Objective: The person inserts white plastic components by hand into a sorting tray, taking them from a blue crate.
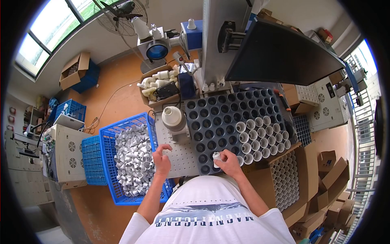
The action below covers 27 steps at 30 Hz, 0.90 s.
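Observation:
My right hand (229,163) grips a small white plastic cup (217,155) over the near edge of a black tray (211,144) with rows of round holes. White cups (263,142) stand upright in the tray's near right part; other holes there are unfilled. My left hand (162,159) has its fingers apart and curved, with nothing between them. It is above the right rim of a blue crate (106,162), beside a perforated metal plate (178,156). Inside the crate lies a loose heap of white and grey parts (134,162).
A round white fixture (173,118) stands on the plate behind my hands. Further back are a box of white fittings (160,83), a machine with a lens (157,51) and a black monitor (284,57). At right, a cardboard box (306,175) holds rows of cups.

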Each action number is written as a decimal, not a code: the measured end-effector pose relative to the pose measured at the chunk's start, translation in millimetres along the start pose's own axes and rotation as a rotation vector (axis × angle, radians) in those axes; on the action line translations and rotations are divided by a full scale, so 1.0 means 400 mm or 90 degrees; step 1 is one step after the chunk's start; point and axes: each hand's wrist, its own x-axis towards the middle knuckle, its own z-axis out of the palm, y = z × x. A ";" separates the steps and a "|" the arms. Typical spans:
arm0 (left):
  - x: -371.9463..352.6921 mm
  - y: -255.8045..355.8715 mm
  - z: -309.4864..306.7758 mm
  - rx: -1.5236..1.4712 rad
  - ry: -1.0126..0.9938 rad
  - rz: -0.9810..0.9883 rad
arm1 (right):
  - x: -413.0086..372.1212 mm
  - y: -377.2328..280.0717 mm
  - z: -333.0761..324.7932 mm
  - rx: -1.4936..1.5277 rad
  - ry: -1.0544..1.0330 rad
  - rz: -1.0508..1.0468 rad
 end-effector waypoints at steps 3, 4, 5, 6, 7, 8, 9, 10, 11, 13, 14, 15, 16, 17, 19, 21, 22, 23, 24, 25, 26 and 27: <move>0.110 0.027 -0.035 -0.037 0.095 0.093 | 0.005 0.005 -0.012 0.021 0.009 -0.004; 0.153 0.054 -0.041 -0.038 0.127 0.133 | 0.009 -0.003 -0.020 0.020 0.014 -0.003; 0.195 0.094 -0.038 -0.039 0.150 0.151 | 0.015 -0.014 -0.027 0.019 0.019 -0.003; 0.236 0.131 -0.032 -0.040 0.174 0.168 | 0.023 -0.031 -0.034 0.024 0.020 -0.006; 0.275 0.149 -0.026 -0.030 0.164 0.189 | 0.034 -0.055 -0.042 0.030 0.022 -0.009; 0.309 0.165 -0.020 -0.020 0.154 0.211 | 0.048 -0.081 -0.050 0.035 0.024 -0.012; 0.335 0.191 -0.007 -0.023 0.142 0.210 | 0.065 -0.107 -0.055 0.044 0.029 -0.041; 0.354 0.220 0.014 -0.026 0.128 0.208 | 0.085 -0.137 -0.056 0.054 0.034 -0.070; 0.369 0.237 0.032 -0.029 0.115 0.207 | 0.106 -0.172 -0.056 0.063 0.040 -0.099; 0.388 0.223 0.059 -0.059 -0.022 0.147 | 0.144 -0.273 -0.038 0.093 0.048 -0.148; 0.390 0.216 0.062 -0.075 -0.090 0.115 | 0.170 -0.309 -0.012 0.130 0.049 -0.199; 0.388 0.222 0.055 -0.104 -0.071 0.109 | 0.194 -0.344 0.019 0.166 0.050 -0.249; 0.388 0.238 0.044 -0.133 -0.053 0.105 | 0.216 -0.384 0.051 0.163 0.049 -0.303; 0.388 0.255 0.034 -0.163 -0.036 0.100 | 0.234 -0.416 0.083 0.159 0.048 -0.356; 0.361 0.290 -0.051 -0.113 0.073 0.126 | 0.264 -0.449 0.142 0.136 0.041 -0.395; 0.328 0.241 -0.177 -0.060 0.174 0.137 | 0.280 -0.447 0.180 0.119 0.042 -0.426; 0.303 0.208 -0.244 0.007 0.229 0.157 | 0.291 -0.429 0.199 0.113 0.048 -0.436; 0.266 0.183 -0.308 0.088 0.273 0.113 | 0.299 -0.412 0.215 0.106 0.054 -0.444; 0.225 0.126 -0.373 0.151 0.319 0.058 | 0.302 -0.400 0.223 0.101 0.063 -0.452; 0.181 0.043 -0.431 0.150 0.382 0.006 | 0.304 -0.392 0.228 0.095 0.067 -0.458; 0.094 -0.013 -0.473 0.200 0.471 -0.021 | 0.306 -0.387 0.239 0.088 0.068 -0.463; 0.039 -0.112 -0.515 0.268 0.462 0.004 | 0.309 -0.384 0.241 0.085 0.076 -0.470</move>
